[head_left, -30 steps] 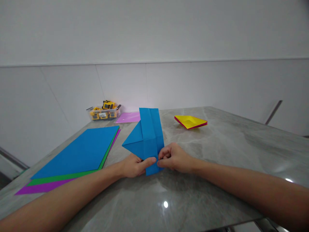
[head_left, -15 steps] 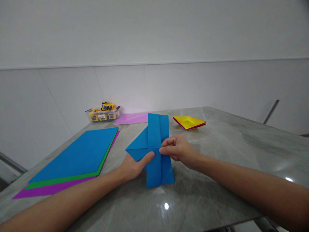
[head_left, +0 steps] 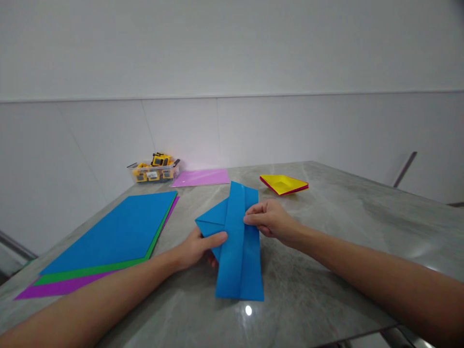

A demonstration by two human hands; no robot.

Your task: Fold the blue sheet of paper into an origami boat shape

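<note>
A folded blue sheet of paper point(head_left: 234, 251) is held up over the table, with a pointed triangular part on its left and a long upright band of folded layers on its right. My left hand point(head_left: 199, 246) grips it from the lower left, thumb on the front and the other fingers mostly hidden behind. On the right side, my right hand point(head_left: 270, 220) pinches the long edge of the folded band between thumb and fingers. What lies behind the paper is hidden.
Blue, green and purple sheets point(head_left: 116, 232) lie stacked at the left. A clear box point(head_left: 154, 173) of yellow toy vehicles and a pink sheet point(head_left: 201, 178) sit at the back by the wall. A yellow and red folded paper boat point(head_left: 284, 184) rests on the grey table point(head_left: 348, 217).
The blue paper has come lower and nearer, and its top has tilted slightly right. Both hands still hold it; my right hand has shifted slightly right and up.
</note>
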